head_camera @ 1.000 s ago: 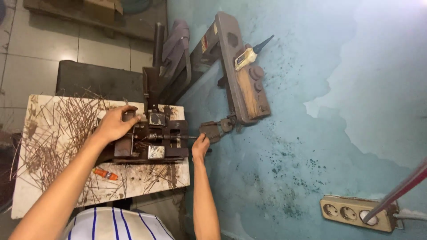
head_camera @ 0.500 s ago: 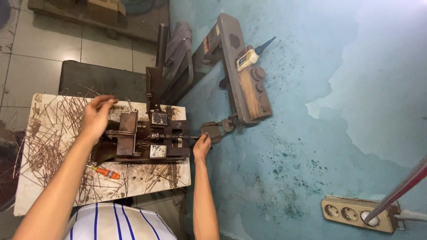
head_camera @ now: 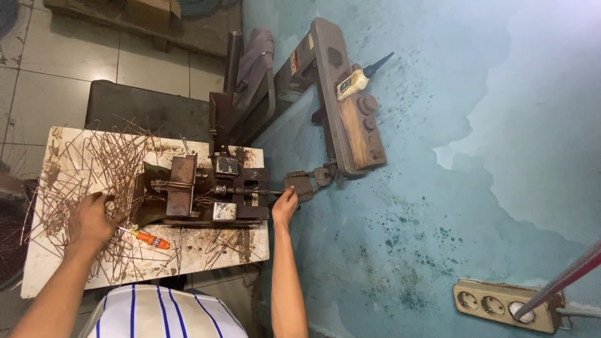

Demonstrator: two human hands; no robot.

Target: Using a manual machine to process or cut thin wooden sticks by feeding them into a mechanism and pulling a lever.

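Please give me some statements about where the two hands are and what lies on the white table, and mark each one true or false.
1. The left hand rests on the pile of thin wires. True.
2. The right hand holds the orange pen. False: the orange pen lies on the white table; the right hand is at the metal machine's rod end.
3. A power strip lies on the blue floor at lower right. True.
4. The table carries only the machine. False: wires and a pen lie there too.
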